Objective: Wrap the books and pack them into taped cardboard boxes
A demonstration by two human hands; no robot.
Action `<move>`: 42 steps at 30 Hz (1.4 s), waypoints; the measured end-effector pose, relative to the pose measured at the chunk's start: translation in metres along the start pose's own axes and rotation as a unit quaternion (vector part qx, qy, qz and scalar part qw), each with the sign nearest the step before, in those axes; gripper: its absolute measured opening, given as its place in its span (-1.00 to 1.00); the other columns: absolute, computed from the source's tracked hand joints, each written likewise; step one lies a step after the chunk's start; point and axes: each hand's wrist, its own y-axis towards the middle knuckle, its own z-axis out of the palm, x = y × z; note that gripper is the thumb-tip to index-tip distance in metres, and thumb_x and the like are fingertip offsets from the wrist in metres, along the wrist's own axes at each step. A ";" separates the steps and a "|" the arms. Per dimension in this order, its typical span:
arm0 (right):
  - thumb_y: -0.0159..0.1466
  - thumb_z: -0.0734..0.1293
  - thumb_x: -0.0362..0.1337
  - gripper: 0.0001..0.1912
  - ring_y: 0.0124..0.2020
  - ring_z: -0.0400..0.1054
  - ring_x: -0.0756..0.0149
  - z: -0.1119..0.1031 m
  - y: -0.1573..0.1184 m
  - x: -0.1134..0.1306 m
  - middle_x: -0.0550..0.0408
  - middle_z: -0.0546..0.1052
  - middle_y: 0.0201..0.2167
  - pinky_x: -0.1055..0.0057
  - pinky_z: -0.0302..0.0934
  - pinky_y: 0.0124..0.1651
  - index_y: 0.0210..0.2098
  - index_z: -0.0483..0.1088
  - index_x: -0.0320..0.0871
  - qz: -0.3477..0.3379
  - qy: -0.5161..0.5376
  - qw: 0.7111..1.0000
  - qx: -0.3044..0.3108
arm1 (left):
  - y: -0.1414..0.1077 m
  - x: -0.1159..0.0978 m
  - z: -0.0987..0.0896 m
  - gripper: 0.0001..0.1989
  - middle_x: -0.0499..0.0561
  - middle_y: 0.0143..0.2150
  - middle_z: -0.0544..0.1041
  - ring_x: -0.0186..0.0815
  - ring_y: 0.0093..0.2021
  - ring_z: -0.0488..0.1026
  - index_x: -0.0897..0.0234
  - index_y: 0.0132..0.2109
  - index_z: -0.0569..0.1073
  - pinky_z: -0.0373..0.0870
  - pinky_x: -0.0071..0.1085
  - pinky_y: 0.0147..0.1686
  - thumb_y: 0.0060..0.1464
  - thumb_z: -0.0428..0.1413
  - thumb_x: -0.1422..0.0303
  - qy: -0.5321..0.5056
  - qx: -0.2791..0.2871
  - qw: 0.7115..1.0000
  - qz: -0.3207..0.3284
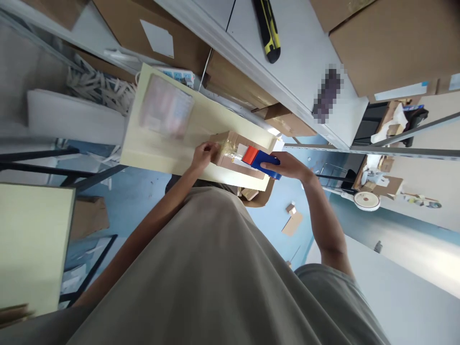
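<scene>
A small brown cardboard box (pixel 229 162) lies on the pale yellow table (pixel 158 155), with shiny clear tape across its left part and a white label on top. My left hand (pixel 203 155) is at the box's left end, its fingers curled closed against the edge. In my right hand (pixel 290 166) is a tape dispenser (pixel 264 160) with a blue handle and a red front. Its red end is over the box's top, near the label. Whether the dispenser touches the box I cannot tell.
A blurred clear plastic packet (pixel 167 105) lies left on the table. Behind is a grey shelf (pixel 294 72) bearing a yellow-black utility knife (pixel 268 33) and large cartons (pixel 395 48). Below the shelf are more cartons (pixel 233 79) and a power strip (pixel 178 75). Another table (pixel 32 244) stands left.
</scene>
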 end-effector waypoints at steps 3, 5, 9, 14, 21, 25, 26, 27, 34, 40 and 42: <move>0.27 0.42 0.38 -0.38 -0.44 0.40 0.27 0.005 -0.005 -0.001 0.09 0.56 -0.47 0.28 0.25 -0.26 -0.35 0.49 -0.11 -0.006 -0.009 1.000 -0.028 | -0.006 0.000 -0.002 -0.64 -0.03 -0.37 0.51 -0.34 -0.35 0.44 0.22 -0.30 0.48 0.36 -0.40 -0.30 0.05 0.40 0.08 0.021 -0.029 0.999 0.013; 0.27 0.42 0.36 -0.38 -0.39 0.42 0.23 0.009 -0.009 0.000 0.07 0.57 -0.44 0.26 0.25 -0.18 -0.35 0.50 -0.11 0.007 -0.019 0.999 -0.036 | -0.012 -0.007 -0.008 -0.57 0.01 -0.29 0.54 -0.31 -0.30 0.49 0.23 -0.17 0.49 0.42 -0.38 -0.25 0.06 0.40 0.02 0.033 -0.037 0.999 0.014; 0.33 0.40 0.31 -0.42 -0.36 0.45 0.21 0.015 -0.018 0.007 0.04 0.59 -0.39 0.28 0.21 -0.17 -0.28 0.53 -0.13 0.053 -0.025 0.998 -0.021 | -0.022 -0.048 -0.014 -0.08 0.35 0.31 0.47 0.04 0.30 0.47 0.25 0.30 0.41 0.45 -0.11 0.22 -0.05 0.43 -0.19 0.136 0.053 0.977 0.156; 0.36 0.36 0.30 -0.40 -0.35 0.48 0.22 0.014 -0.027 0.016 0.01 0.63 -0.32 0.33 0.18 -0.23 -0.19 0.55 -0.16 0.084 -0.031 0.996 0.012 | -0.032 -0.102 0.014 0.54 0.53 0.65 -0.12 0.46 0.64 -0.31 0.45 0.60 0.01 -0.25 0.28 0.56 -0.30 0.48 -0.29 0.393 0.328 0.789 0.341; 0.32 0.41 0.32 -0.37 -0.34 0.49 0.19 0.009 -0.021 0.009 -0.08 0.66 -0.28 0.32 0.20 -0.30 -0.16 0.57 -0.20 0.090 -0.051 0.994 0.032 | -0.036 -0.100 0.036 0.36 0.61 0.63 -0.10 0.40 0.65 -0.30 0.75 0.59 -0.12 -0.31 0.20 0.59 -0.11 0.43 0.17 0.556 0.314 0.672 0.375; 0.28 0.42 0.38 -0.32 -0.39 0.49 0.20 0.000 -0.016 -0.004 -0.06 0.65 -0.35 0.34 0.21 -0.33 -0.18 0.58 -0.18 0.061 0.000 0.995 0.080 | -0.039 -0.099 0.033 0.31 0.58 0.63 -0.07 0.37 0.65 -0.23 0.72 0.59 -0.15 -0.19 0.14 0.59 -0.11 0.35 0.24 0.576 0.314 0.660 0.366; 0.27 0.42 0.39 -0.31 -0.39 0.49 0.21 -0.001 -0.014 -0.008 -0.04 0.65 -0.36 0.35 0.20 -0.34 -0.19 0.58 -0.18 0.048 0.004 0.995 0.091 | -0.041 -0.099 0.034 0.31 0.57 0.63 -0.07 0.36 0.65 -0.21 0.70 0.60 -0.16 -0.17 0.13 0.59 -0.11 0.34 0.24 0.579 0.315 0.658 0.363; 0.25 0.43 0.40 -0.30 -0.39 0.49 0.21 -0.003 -0.013 -0.012 -0.03 0.65 -0.36 0.36 0.20 -0.35 -0.20 0.58 -0.18 0.035 0.003 0.995 0.099 | -0.043 -0.099 0.036 0.31 0.56 0.63 -0.06 0.35 0.65 -0.20 0.68 0.60 -0.17 -0.14 0.11 0.58 -0.11 0.34 0.25 0.583 0.315 0.657 0.360; 0.23 0.42 0.42 -0.27 -0.39 0.49 0.19 -0.021 -0.029 -0.078 -0.02 0.64 -0.38 0.34 0.20 -0.33 -0.18 0.59 -0.18 -0.010 -0.025 0.991 0.131 | -0.059 -0.094 0.048 0.24 0.55 0.60 -0.01 0.36 0.63 -0.11 0.59 0.61 -0.14 -0.02 0.13 0.56 -0.03 0.32 0.23 0.607 0.285 0.661 0.337; 0.25 0.34 0.48 -0.24 -0.33 0.54 0.12 -0.064 -0.080 -0.192 -0.02 0.67 -0.36 0.31 0.31 -0.27 -0.16 0.60 -0.14 -0.022 0.038 0.982 0.183 | -0.063 -0.095 0.043 0.29 0.55 0.58 0.00 0.46 0.60 -0.11 0.55 0.61 -0.15 -0.05 0.31 0.55 0.01 0.33 0.01 0.607 0.271 0.674 0.322; 0.26 0.33 0.48 -0.23 -0.31 0.54 0.13 -0.072 -0.084 -0.220 -0.03 0.69 -0.31 0.31 0.32 -0.26 -0.16 0.60 -0.14 -0.025 0.048 0.979 0.196 | -0.064 -0.094 0.049 0.28 0.54 0.58 -0.01 0.47 0.60 -0.11 0.53 0.61 -0.17 -0.06 0.34 0.55 0.00 0.34 0.05 0.614 0.280 0.667 0.316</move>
